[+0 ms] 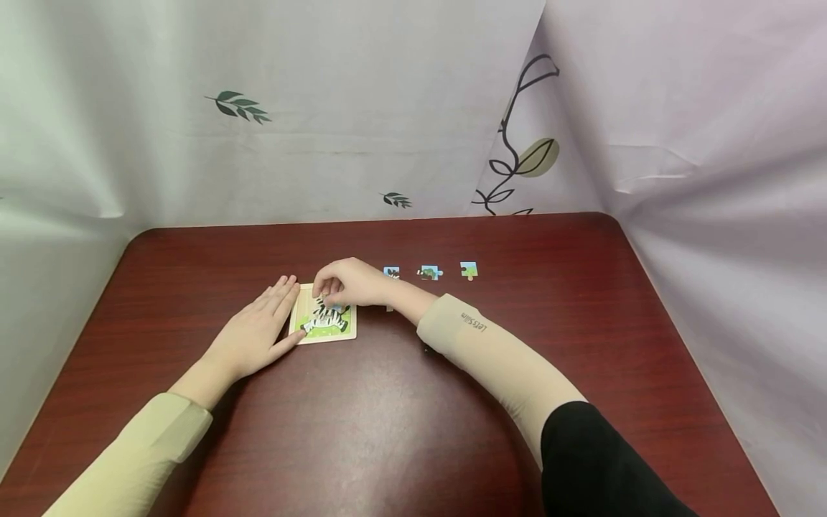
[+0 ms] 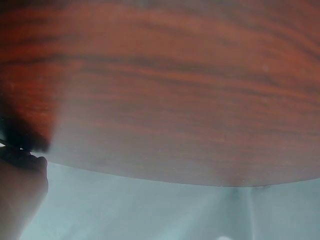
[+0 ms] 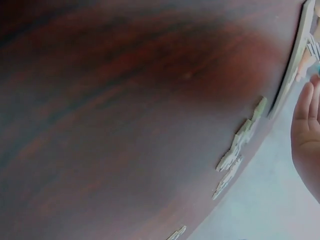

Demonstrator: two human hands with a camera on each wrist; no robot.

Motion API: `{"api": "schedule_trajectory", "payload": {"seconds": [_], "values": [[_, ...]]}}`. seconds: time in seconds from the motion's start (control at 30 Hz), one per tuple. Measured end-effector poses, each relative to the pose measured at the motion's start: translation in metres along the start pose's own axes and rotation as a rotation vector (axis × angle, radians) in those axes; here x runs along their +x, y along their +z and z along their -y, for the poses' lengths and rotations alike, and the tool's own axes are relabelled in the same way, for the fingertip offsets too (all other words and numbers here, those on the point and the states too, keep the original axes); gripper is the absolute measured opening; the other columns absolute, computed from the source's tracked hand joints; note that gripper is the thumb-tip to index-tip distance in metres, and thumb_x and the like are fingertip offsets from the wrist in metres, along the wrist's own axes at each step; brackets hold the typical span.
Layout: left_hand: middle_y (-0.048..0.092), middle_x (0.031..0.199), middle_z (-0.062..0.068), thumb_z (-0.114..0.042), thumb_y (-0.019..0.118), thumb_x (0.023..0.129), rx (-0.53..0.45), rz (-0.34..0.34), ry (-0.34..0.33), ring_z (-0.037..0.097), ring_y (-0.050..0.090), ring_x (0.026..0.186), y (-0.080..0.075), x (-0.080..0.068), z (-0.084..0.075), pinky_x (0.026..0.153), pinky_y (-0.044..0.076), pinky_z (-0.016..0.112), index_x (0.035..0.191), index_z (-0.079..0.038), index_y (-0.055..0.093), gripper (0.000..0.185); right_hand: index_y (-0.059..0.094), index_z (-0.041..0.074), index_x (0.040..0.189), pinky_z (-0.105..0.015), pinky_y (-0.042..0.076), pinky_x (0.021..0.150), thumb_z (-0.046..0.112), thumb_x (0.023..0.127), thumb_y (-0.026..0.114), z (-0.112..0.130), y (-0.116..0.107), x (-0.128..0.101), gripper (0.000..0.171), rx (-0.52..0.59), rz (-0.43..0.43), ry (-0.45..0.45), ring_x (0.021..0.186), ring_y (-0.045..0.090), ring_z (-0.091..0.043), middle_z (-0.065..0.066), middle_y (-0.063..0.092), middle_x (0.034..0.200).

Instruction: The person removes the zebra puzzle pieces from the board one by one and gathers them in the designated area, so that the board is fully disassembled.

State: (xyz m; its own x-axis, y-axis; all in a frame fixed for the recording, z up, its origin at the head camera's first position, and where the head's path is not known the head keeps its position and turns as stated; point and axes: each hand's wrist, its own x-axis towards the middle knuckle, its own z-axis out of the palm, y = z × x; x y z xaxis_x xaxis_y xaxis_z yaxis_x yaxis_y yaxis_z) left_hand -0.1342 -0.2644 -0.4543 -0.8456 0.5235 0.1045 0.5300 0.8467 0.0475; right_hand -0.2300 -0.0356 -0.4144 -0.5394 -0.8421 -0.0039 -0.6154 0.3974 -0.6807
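I see my left hand (image 1: 258, 332) lying flat with straight fingers against the left edge of the zebra puzzle board (image 1: 324, 321) on the counter (image 1: 400, 416). My right hand (image 1: 352, 283) curls its fingers at the board's top; whether they pinch a piece is hidden. Three loose pieces (image 1: 429, 272) lie just beyond. Both wrist views are blurred.

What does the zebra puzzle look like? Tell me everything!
The zebra puzzle is a small board with a pale wooden-looking frame, lying flat on the dark red-brown table. It shows a striped zebra on green grass. The left hand rests flat against its left edge; the right hand curls its fingers over the top part, pressing a piece there.
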Motion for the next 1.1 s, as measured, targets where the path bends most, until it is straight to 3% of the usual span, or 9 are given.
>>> {"api": "schedule_trajectory", "payload": {"seconds": [0.13,0.3,0.7,1.1], "values": [[0.027,0.153,0.018,-0.054,0.05,0.09,0.007,-0.007,0.002,0.03,0.022,0.143,0.002,0.0,0.0,0.115,0.025,0.045,0.147,0.003,0.026,0.084,0.069,0.016,0.097,-0.011,0.05,0.073,0.014,0.085,0.07,-0.002,-0.005,-0.003,0.012,0.096,0.002,0.014,0.079,0.061,-0.002,0.007,0.066,0.086],[0.028,0.152,0.018,-0.055,0.05,0.09,0.01,-0.021,0.008,0.03,0.023,0.142,0.001,0.0,-0.001,0.115,0.027,0.045,0.146,0.003,0.028,0.084,0.07,0.013,0.094,-0.013,0.052,0.073,0.013,0.083,0.072,0.001,-0.018,-0.011,0.012,0.14,0.005,0.027,0.078,0.063,-0.005,0.003,0.068,0.086],[0.025,0.153,0.018,-0.056,0.05,0.09,0.022,-0.02,0.003,0.031,0.022,0.143,-0.001,-0.001,0.0,0.116,0.025,0.045,0.146,0.003,0.028,0.084,0.071,0.012,0.089,-0.02,0.053,0.071,0.014,0.082,0.074,-0.007,-0.052,-0.041,0.008,0.127,0.029,0.034,0.074,0.063,-0.009,0.002,0.07,0.082],[0.026,0.153,0.018,-0.056,0.049,0.09,0.022,-0.024,0.006,0.031,0.022,0.143,0.0,-0.001,0.001,0.115,0.025,0.045,0.146,0.003,0.028,0.084,0.072,0.014,0.087,-0.023,0.054,0.07,0.013,0.082,0.073,-0.032,-0.077,-0.083,0.006,0.087,0.041,0.11,0.074,0.064,-0.01,0.003,0.069,0.08]]}}
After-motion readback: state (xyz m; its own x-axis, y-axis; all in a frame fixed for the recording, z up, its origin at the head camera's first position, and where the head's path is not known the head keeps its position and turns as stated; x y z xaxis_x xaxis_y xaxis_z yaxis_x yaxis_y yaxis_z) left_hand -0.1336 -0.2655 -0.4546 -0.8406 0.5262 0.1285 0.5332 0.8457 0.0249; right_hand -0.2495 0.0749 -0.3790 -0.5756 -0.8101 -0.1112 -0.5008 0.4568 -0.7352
